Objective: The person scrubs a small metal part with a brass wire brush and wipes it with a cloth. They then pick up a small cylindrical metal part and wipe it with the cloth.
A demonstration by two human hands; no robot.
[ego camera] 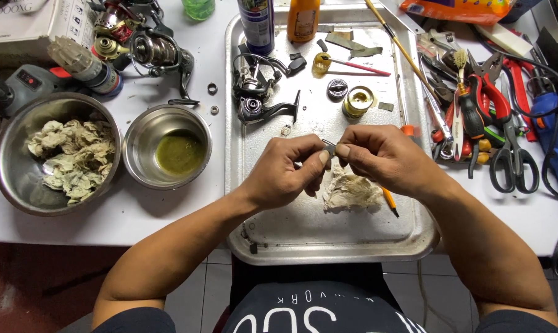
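- Head view: both hands met over the metal tray (303, 237), pinched together on a small grey part (329, 147) between the fingertips
- The left hand (285, 172) gripped the part from below with thumb and forefinger; the right hand (380, 154) closed on it from the other side, thumb on top
- A crumpled rag (351, 192) lay on the tray just under the hands, an orange pencil (390, 201) beside it
- Farther up the tray sat a stripped reel body (260, 108), a gold spool (358, 100) and a round cap (337, 88)
- Left on the worktop (168, 209) stood a bowl (132, 142) of greenish fluid and a larger bowl (7, 129) of used rags
- Pliers, scissors (512, 161) and screwdrivers lay at the right
- Judged from this, the step went best with the part kept low over the tray, turned slowly, and held firmly so it could not slip away
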